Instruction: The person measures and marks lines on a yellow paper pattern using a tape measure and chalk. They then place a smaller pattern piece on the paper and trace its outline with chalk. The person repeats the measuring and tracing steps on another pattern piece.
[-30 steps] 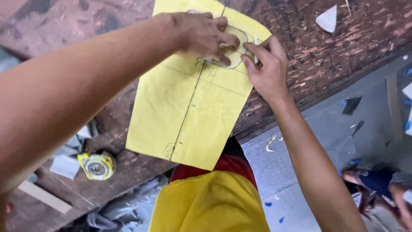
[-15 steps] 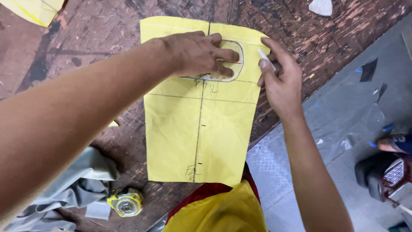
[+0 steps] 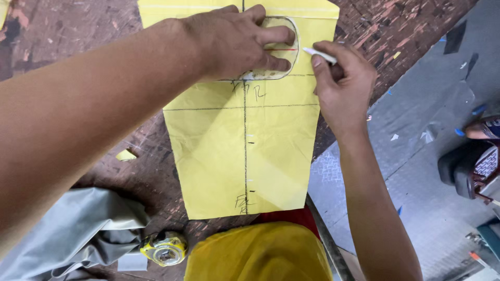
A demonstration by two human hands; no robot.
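A yellow paper pattern [image 3: 239,151] marked with pencil lines lies flat on a worn wooden table [image 3: 78,62]. My left hand [image 3: 237,41] presses a rounded yellow template [image 3: 284,62] flat onto the pattern's upper part, fingers spread over it. My right hand [image 3: 341,80] pinches a thin white piece of chalk [image 3: 319,54], whose tip sits at the template's right edge.
A yellow tape measure [image 3: 164,248] lies near the table's front edge beside grey cloth [image 3: 73,234]. A small yellow paper scrap [image 3: 126,154] lies left of the pattern. My yellow shirt [image 3: 260,255] shows at the bottom. Grey floor [image 3: 416,135] with scraps lies to the right, another person's foot [image 3: 484,130] on it.
The view has shifted closer to the pattern. My left hand stays on the template; my right hand has moved the chalk down along the template's right edge.
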